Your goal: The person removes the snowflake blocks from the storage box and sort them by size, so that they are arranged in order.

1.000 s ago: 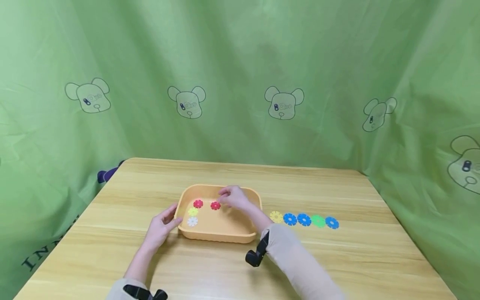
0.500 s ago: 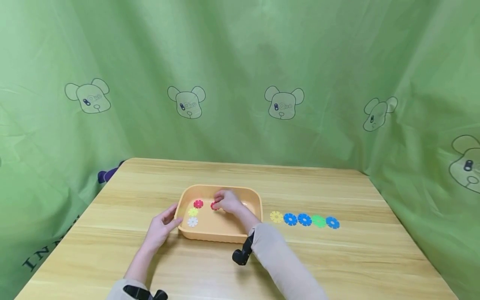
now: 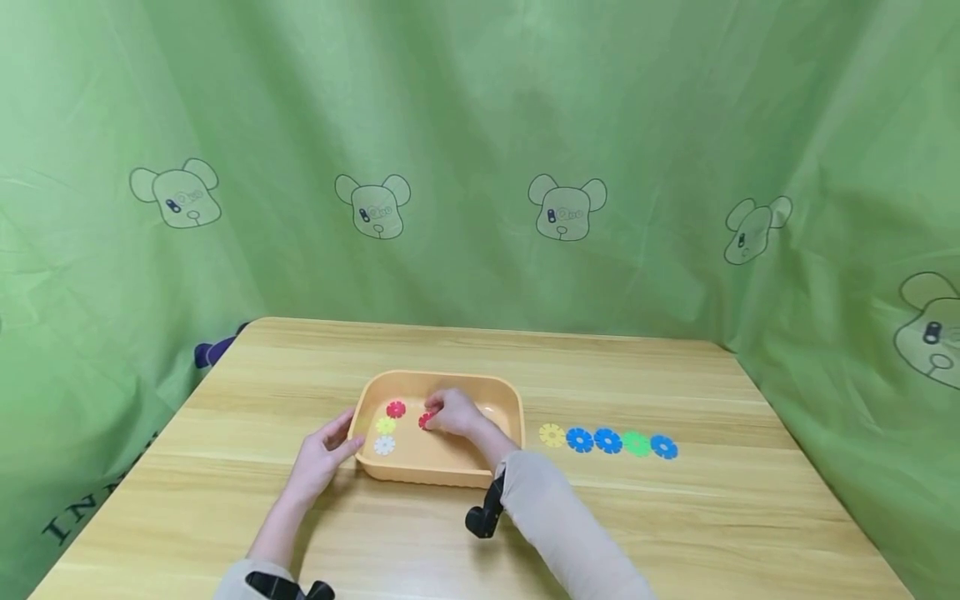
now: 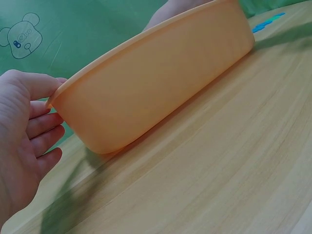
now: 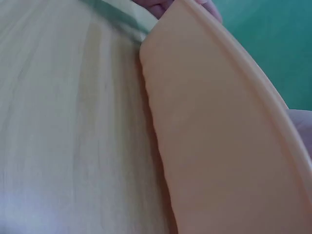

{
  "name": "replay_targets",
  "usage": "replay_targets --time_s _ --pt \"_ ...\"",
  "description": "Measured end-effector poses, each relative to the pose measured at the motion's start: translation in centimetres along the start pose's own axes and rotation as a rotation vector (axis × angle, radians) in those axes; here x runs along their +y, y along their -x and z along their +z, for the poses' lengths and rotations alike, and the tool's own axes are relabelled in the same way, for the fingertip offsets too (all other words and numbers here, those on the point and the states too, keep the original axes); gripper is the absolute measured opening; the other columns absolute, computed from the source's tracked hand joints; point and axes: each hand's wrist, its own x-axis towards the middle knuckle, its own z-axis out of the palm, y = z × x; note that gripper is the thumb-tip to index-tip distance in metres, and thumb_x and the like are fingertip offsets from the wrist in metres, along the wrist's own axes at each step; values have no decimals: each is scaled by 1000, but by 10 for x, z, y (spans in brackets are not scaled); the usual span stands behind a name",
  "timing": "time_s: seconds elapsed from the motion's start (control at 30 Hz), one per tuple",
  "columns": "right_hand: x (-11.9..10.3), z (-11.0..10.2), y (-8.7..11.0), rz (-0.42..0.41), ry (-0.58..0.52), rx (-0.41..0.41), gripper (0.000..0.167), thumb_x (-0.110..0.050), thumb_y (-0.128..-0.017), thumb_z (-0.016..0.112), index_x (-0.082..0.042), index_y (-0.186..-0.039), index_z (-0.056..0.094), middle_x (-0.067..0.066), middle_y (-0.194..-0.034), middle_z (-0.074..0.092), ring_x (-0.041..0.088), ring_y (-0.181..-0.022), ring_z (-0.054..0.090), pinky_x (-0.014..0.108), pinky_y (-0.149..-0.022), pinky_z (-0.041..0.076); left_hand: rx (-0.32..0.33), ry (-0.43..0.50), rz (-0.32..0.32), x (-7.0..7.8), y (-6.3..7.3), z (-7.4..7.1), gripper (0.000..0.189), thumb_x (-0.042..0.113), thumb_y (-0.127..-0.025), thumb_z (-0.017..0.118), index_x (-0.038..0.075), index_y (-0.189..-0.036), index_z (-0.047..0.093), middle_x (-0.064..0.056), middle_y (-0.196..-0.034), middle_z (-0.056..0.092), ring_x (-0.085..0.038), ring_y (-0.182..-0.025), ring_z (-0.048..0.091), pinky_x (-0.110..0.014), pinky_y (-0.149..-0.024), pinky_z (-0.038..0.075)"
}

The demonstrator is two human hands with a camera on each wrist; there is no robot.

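Note:
My left hand [image 3: 317, 458] holds the left rim of the orange plastic tray [image 3: 435, 476]. In the left wrist view, its thumb lies over the rim and its fingers [image 4: 46, 124] are against the outside. Inside the tray, my right hand [image 3: 455, 414] pinches a red snowflake disc [image 3: 424, 421], partly covered by the fingertips. Another red disc [image 3: 396, 409], a yellow disc [image 3: 386, 426] and a white disc [image 3: 384, 445] lie at the tray's left side. The right wrist view shows the tray wall [image 5: 219, 122]; the right fingers are hidden behind it.
On the wooden table [image 3: 675, 517], right of the tray, several discs form a row: a yellow disc [image 3: 552, 435], blue discs [image 3: 580, 440] and a green disc [image 3: 636, 444]. A green curtain [image 3: 465, 100] hangs behind the table.
My right hand has moved left and down onto the middle red disc, which has shifted slightly toward the near side. The left hand and the tray have stayed put.

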Motion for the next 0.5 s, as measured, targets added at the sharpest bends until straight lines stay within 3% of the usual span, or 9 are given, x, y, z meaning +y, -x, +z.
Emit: replay_targets --time_s 0.27,0.5 --pt "1 3 0 -64 285 2 19 -9 -72 76 -3 -85 65 -1 -72 53 13 -71 47 23 -66 42 -2 3 -2 -2 0 0 55 4 -87 62 -6 -136 40 -24 -138 39 -36 -126 40 -39 -102 35" --pt "-3 -1 2 -51 318 -35 24 -8 -65 78 -7 -78 58 -1 -73 51 14 -73 45 24 -66 41 -4 8 -6 -1 -1 0 55 5 -87 62 -6 -136 39 -24 -139 39 -36 -126 40 -38 -102 35"
